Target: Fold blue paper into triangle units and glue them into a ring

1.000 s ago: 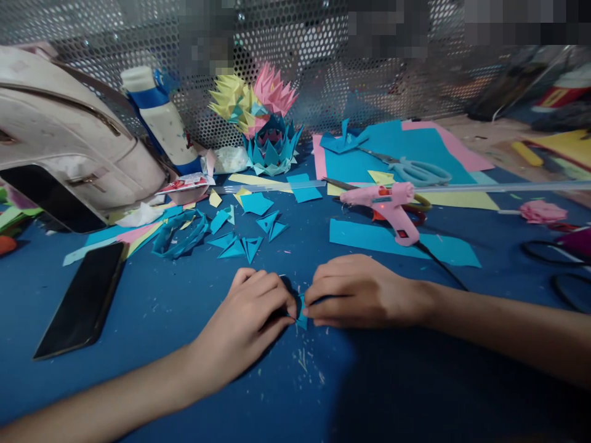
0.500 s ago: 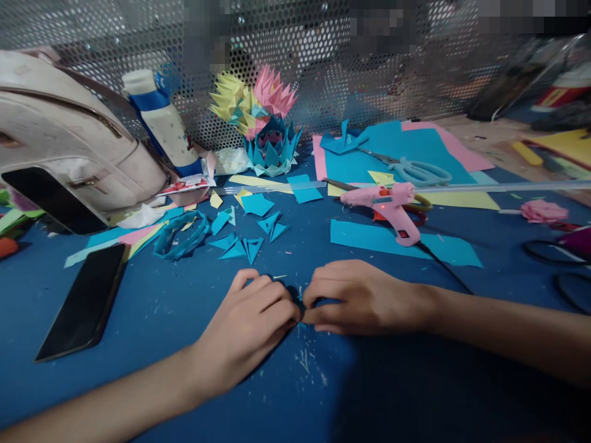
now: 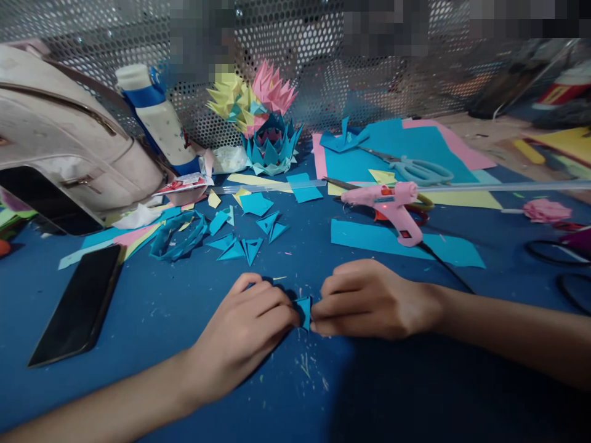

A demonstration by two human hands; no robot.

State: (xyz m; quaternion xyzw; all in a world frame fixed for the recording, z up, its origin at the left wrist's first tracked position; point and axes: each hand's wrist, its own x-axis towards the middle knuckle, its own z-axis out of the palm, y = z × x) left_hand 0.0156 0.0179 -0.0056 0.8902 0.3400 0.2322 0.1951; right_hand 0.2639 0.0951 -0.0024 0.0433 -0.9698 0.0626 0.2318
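Note:
A small folded blue paper piece [image 3: 303,312] shows between my two hands, low over the blue table [image 3: 286,394]. The fingertips of my left hand [image 3: 256,326] are closed on its left side. My right hand [image 3: 369,301] has its fingers curled together, the tips at the paper's right edge; whether they grip it is hidden. Beyond my left hand lie several folded blue pieces [image 3: 231,247], beside a ring of blue paper [image 3: 179,237].
A pink glue gun [image 3: 397,212] with a black cord lies over a blue strip [image 3: 443,247]. Behind are blue-handled scissors [image 3: 422,170], paper flowers [image 3: 272,144] and a bottle [image 3: 161,123]. Two phones [image 3: 76,307] and a pale backpack [image 3: 69,135] are at the left.
My right hand has shifted slightly right, apart from my left fingertips, and more of the folded blue paper now shows between them. My left hand is nearly where it was.

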